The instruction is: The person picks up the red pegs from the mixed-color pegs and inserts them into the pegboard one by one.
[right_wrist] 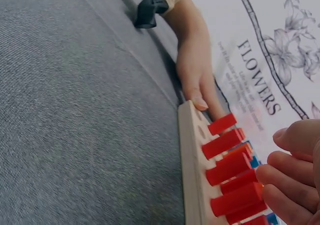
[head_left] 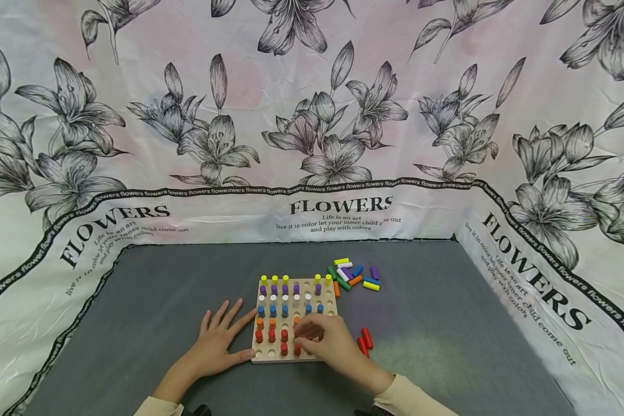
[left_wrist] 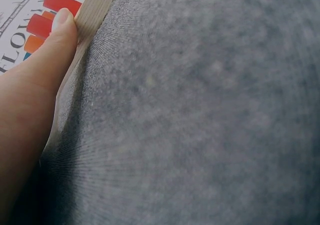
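A pale wooden peg board (head_left: 286, 361) stands on the grey table, with rows of yellow, purple, white, blue, orange and red pegs. My left hand (head_left: 215, 344) lies spread at its left side; the thumb (left_wrist: 57, 42) touches the board's edge beside the red pegs. Over the front right part hovers my right hand (head_left: 335, 341), its fingers loosely bent close to a front-row red peg (head_left: 297, 349). In the right wrist view nothing shows between the thumb and fingers (right_wrist: 285, 170). Some pegs beneath this hand are hidden in the head view.
Loose pegs in several colours, including a yellow peg (head_left: 371, 286), lie behind and right of the board. Loose red pegs (head_left: 367, 338) lie to the right, near the right wrist. A flower-printed cloth (head_left: 338, 219) rises around the grey table (head_left: 151, 300).
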{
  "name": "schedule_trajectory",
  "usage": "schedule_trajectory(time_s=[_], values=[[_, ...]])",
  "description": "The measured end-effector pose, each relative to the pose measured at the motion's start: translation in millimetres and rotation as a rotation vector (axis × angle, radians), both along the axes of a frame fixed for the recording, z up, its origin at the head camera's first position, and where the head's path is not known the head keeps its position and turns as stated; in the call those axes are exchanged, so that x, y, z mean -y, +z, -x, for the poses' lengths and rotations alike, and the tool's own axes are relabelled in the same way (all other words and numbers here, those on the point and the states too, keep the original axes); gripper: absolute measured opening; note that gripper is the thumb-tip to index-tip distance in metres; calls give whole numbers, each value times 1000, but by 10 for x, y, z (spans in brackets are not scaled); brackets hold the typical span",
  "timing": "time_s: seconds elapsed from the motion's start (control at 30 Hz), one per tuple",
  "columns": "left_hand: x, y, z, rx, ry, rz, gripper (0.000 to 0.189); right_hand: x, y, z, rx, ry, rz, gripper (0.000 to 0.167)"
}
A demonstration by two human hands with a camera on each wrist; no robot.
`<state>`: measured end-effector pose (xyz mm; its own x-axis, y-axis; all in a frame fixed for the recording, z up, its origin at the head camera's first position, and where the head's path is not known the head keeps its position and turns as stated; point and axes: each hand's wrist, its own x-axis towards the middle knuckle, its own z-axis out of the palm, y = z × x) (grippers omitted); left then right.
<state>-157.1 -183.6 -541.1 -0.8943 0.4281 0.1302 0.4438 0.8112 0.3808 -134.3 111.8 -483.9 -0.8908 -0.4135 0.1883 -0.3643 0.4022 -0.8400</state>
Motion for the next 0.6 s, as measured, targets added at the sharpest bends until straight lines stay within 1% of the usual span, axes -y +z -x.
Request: schedule_trajectory(time_s=[0.07, 0.2, 0.3, 0.5, 0.6], values=[[-4, 18, 0, 6, 1, 12, 82, -30, 19, 3, 9, -7, 17, 15], [-10, 49, -6, 17, 2, 25, 83, -98, 26, 22, 38, -47, 24, 16], [-10, 40, -3, 33, 3, 22, 83, -167, 26, 34, 70, -79, 34, 18], [-4, 4, 9, 39, 3, 11, 83, -328, 18, 62, 127, -120, 86, 22], [-5, 3, 9, 40, 2, 9, 83, -419, 15, 80, 144, -132, 91, 22]])
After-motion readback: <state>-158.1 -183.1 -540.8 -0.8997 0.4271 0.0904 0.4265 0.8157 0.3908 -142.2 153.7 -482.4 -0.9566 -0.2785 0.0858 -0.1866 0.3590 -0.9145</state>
